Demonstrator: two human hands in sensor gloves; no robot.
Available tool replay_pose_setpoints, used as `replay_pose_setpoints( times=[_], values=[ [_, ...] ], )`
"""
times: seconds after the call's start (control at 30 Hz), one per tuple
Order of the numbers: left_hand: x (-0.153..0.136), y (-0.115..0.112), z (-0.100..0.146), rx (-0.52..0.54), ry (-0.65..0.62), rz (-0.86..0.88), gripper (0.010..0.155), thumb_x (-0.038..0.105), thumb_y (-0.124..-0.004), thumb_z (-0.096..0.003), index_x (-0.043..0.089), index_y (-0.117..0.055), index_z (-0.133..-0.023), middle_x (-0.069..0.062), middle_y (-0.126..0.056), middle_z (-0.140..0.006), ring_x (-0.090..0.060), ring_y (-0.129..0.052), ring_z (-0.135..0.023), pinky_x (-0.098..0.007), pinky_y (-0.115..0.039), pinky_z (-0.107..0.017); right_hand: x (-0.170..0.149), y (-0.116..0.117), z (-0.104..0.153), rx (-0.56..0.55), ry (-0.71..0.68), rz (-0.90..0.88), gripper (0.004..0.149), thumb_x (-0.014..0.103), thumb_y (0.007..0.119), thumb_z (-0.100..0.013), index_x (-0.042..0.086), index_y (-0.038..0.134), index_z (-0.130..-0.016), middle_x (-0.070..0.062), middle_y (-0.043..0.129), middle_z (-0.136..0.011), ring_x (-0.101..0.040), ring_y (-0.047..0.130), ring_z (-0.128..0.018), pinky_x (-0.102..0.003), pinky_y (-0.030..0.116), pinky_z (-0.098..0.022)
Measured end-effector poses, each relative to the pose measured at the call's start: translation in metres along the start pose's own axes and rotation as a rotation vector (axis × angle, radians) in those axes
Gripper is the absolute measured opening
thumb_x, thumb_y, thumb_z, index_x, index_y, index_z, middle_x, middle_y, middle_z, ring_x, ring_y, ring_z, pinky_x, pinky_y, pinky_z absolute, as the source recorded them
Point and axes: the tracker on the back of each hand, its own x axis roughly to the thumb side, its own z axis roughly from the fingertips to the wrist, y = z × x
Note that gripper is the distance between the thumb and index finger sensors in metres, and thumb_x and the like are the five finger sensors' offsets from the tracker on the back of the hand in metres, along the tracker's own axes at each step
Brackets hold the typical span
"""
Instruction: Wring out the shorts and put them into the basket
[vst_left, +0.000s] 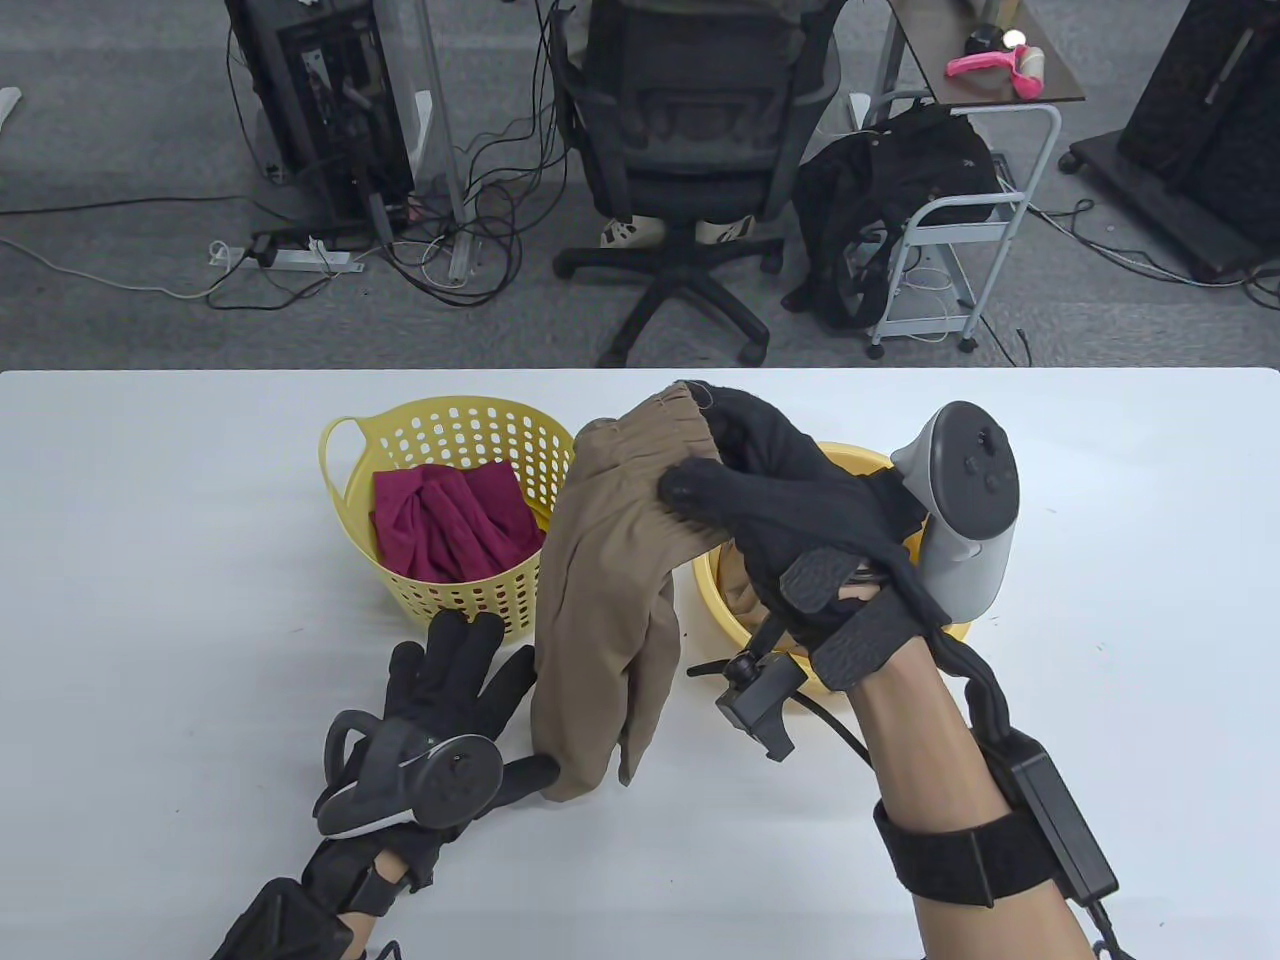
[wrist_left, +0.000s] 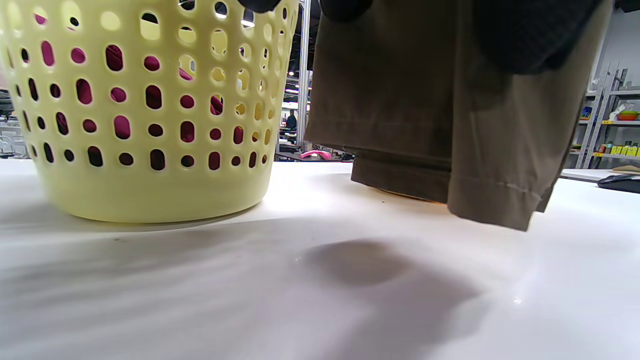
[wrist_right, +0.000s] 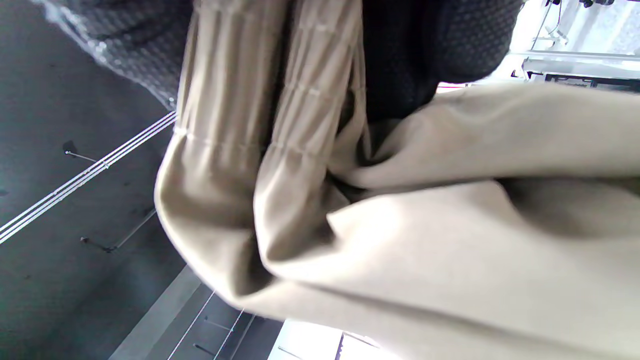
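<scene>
The tan shorts (vst_left: 600, 580) hang from my right hand (vst_left: 700, 475), which grips the gathered waistband above the table. Their hems reach down to the white table (vst_left: 1100, 700). The right wrist view shows the ribbed waistband of the shorts (wrist_right: 300, 175) bunched under the black gloved fingers (wrist_right: 415, 50). My left hand (vst_left: 470, 680) lies low beside the hems with its fingers spread and straight, and its thumb touches the cloth. The yellow perforated basket (vst_left: 440, 440) stands behind the left hand. In the left wrist view, the basket (wrist_left: 140, 165) is on the left and the shorts (wrist_left: 425, 125) on the right.
A maroon garment (vst_left: 450, 520) lies in the basket. A yellow basin (vst_left: 712, 590) sits under my right hand with some tan cloth in it. Beyond the table's far edge are an office chair (vst_left: 690, 150) and a white cart (vst_left: 960, 220).
</scene>
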Motion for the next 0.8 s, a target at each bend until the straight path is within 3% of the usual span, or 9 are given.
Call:
replay_pose_setpoints(
  times=[0.27, 0.5, 0.8],
  values=[
    [0.005, -0.001, -0.001, 0.026, -0.016, 0.064, 0.105, 0.065, -0.075, -0.0431, 0.008, -0.027, -0.117, -0.039, -0.032, -0.121, -0.069, -0.034, -0.108, -0.08, -0.036, -0.066, -0.001, -0.009, 0.002, -0.018, 0.004, 0.001, 0.07, 0.05, 0.08, -0.059, 0.004, 0.052, -0.104, -0.015, 0.076, -0.092, -0.041, 0.083, -0.079, -0.052, 0.073, -0.062],
    [0.01, -0.007, -0.006, 0.02, -0.065, 0.251, 0.127, 0.07, -0.076, -0.0358, -0.003, -0.004, -0.111, -0.045, -0.013, -0.116, -0.074, -0.025, -0.105, -0.081, -0.034, -0.065, -0.001, -0.009, 0.001, -0.008, 0.0, -0.01, 0.07, 0.05, 0.08, -0.059, 0.004, 0.052, -0.104, -0.015, 0.077, -0.092, -0.041, 0.083, -0.079, -0.052, 0.073, -0.062],
    [0.022, -0.015, -0.02, 0.051, -0.037, 0.345, 0.139, 0.069, -0.083, -0.0385, -0.011, 0.012, -0.1, -0.049, -0.002, -0.11, -0.078, -0.021, -0.101, -0.081, -0.035, -0.064, 0.002, -0.003, -0.001, 0.02, -0.004, -0.029, 0.07, 0.05, 0.081, -0.059, 0.003, 0.053, -0.103, -0.015, 0.078, -0.091, -0.041, 0.084, -0.078, -0.052, 0.074, -0.062]
  ],
)
